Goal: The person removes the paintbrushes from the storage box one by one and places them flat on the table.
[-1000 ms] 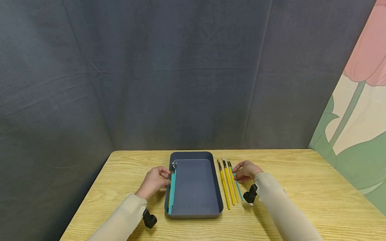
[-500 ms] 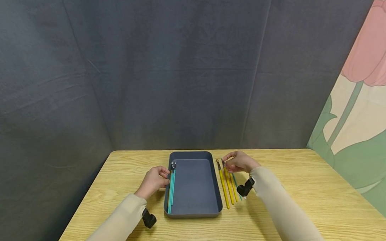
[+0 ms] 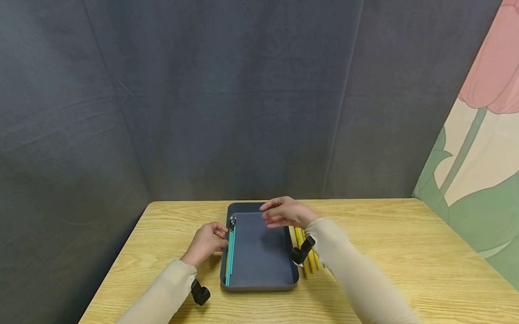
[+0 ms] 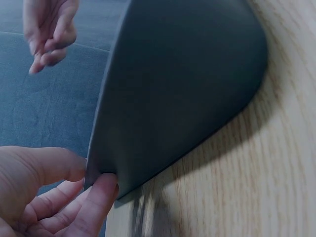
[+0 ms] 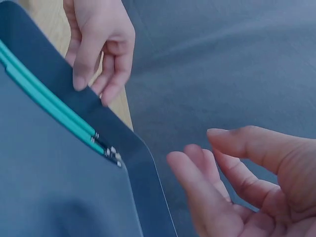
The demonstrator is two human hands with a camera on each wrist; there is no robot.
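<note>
A dark grey-blue tray (image 3: 263, 266) lies on the wooden table. Teal paintbrushes (image 3: 231, 253) rest along its left inner side, bristles toward the far end. My left hand (image 3: 207, 241) pinches the tray's left rim, thumb on the inside and fingers against the outer wall (image 4: 173, 74). Over the far right part of the tray hovers my right hand (image 3: 287, 212). Its fingers are loosely extended, with nothing between them in the right wrist view. Yellow paintbrushes (image 3: 311, 265) lie on the table just right of the tray, partly hidden by the right wrist.
The wooden table (image 3: 374, 253) reaches out on both sides of the tray. A dark grey cloth (image 3: 248, 95) hangs behind it. On the right stands a wall painted with a pink tulip (image 3: 492, 68). Black cameras are strapped to both wrists.
My right hand has moved left from beside the brushes on the table, across them, to above the tray. The left hand stays at the tray's rim.
</note>
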